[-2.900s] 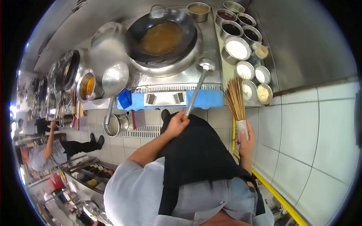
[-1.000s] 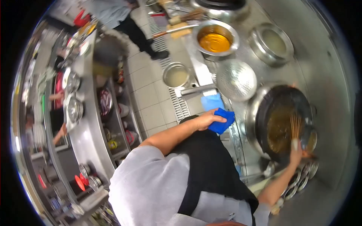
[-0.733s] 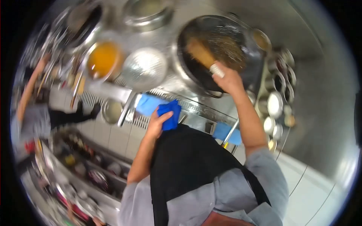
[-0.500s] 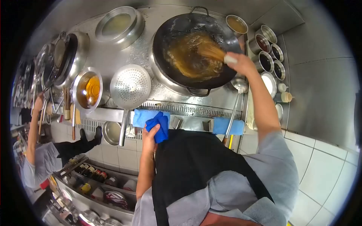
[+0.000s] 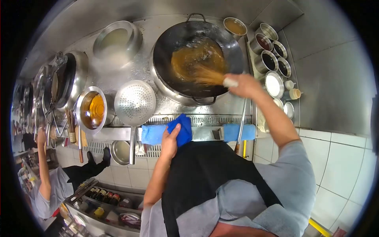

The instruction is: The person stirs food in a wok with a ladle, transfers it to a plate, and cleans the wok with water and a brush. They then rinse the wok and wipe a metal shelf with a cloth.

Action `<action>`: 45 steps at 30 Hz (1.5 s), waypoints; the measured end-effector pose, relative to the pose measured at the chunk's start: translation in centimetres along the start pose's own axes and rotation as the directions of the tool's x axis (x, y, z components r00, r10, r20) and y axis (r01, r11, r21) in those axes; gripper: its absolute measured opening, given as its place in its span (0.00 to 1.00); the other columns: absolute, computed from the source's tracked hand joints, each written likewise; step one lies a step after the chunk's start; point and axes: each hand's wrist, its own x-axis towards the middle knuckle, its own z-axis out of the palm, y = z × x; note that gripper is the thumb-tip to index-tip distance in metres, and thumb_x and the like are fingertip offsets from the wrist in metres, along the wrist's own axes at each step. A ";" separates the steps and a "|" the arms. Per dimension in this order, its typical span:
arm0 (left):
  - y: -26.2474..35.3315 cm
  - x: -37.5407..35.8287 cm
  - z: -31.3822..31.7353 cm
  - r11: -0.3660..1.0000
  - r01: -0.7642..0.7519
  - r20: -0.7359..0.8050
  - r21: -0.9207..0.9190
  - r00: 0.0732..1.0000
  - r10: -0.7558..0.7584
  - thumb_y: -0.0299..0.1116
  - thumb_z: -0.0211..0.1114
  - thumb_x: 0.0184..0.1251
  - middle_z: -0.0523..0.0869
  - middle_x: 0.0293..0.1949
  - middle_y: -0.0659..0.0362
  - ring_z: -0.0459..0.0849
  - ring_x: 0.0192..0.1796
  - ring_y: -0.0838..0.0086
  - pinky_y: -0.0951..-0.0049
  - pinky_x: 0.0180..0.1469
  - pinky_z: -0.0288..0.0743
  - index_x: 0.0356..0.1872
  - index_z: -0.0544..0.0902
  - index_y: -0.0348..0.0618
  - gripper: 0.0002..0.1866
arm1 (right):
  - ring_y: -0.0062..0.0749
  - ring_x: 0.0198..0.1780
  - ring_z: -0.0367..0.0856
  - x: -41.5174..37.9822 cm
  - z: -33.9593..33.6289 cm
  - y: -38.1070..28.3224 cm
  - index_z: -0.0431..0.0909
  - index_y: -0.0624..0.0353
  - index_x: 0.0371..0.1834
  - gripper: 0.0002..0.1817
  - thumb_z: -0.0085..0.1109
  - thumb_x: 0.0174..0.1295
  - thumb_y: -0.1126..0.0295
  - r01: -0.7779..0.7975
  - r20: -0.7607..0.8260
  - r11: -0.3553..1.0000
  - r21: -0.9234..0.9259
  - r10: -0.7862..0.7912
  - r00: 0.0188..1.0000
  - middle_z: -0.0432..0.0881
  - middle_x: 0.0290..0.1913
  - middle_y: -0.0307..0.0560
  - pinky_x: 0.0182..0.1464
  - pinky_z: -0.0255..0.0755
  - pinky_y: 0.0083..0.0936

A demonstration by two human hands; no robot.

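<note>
My right hand [image 5: 245, 85] grips a bamboo brush [image 5: 211, 79] by its wrapped handle; the bristles lie inside the black wok [image 5: 196, 57], in brown liquid. My left hand [image 5: 171, 140] holds a bunched blue cloth [image 5: 181, 129] against the front rail of the stove [image 5: 197, 132], below the wok. A ladle handle [image 5: 241, 126] leans on the rail right of the cloth, its bowl hidden behind my right arm.
A perforated skimmer [image 5: 135, 104] lies left of the wok, beside a pot of oil [image 5: 92, 108]. Several seasoning tins [image 5: 270, 59] line the right side. Another person [image 5: 51, 177] stands at the left. White tiled wall [image 5: 339, 170] at the right.
My right hand carried the brush from beside the stove into the wok and now sweeps it toward the wok's near side. My left hand let go of the ladle and took up the blue cloth.
</note>
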 end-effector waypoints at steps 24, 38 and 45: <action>0.1 9.6 9.6 0.986 0.158 0.120 0.058 0.979 -0.164 0.36 0.60 0.73 0.88 0.41 0.54 0.86 0.36 0.71 0.71 0.29 0.77 0.53 0.78 0.37 0.15 | 0.54 0.56 0.88 12.1 2.4 -7.6 0.74 0.30 0.74 0.34 0.65 0.60 0.52 0.015 -0.263 0.961 0.276 0.061 0.963 0.89 0.54 0.55 0.59 0.80 0.50; -1.5 0.5 -2.9 0.936 0.277 0.035 -0.217 0.961 -0.276 0.46 0.62 0.74 0.86 0.59 0.50 0.88 0.57 0.53 0.49 0.56 0.84 0.70 0.74 0.44 0.28 | 0.49 0.57 0.88 9.7 -1.1 -0.8 0.77 0.34 0.66 0.27 0.64 0.61 0.57 -0.035 -0.283 0.987 0.156 0.078 0.956 0.89 0.56 0.48 0.57 0.81 0.48; -0.4 -1.3 -1.9 0.957 0.212 -0.001 -0.199 0.976 -0.217 0.43 0.64 0.73 0.86 0.58 0.48 0.88 0.54 0.56 0.55 0.57 0.84 0.66 0.77 0.38 0.26 | 0.55 0.57 0.86 7.4 4.4 -10.9 0.67 0.32 0.80 0.38 0.62 0.63 0.56 0.148 -0.189 0.938 0.314 -0.091 0.978 0.88 0.55 0.57 0.61 0.79 0.49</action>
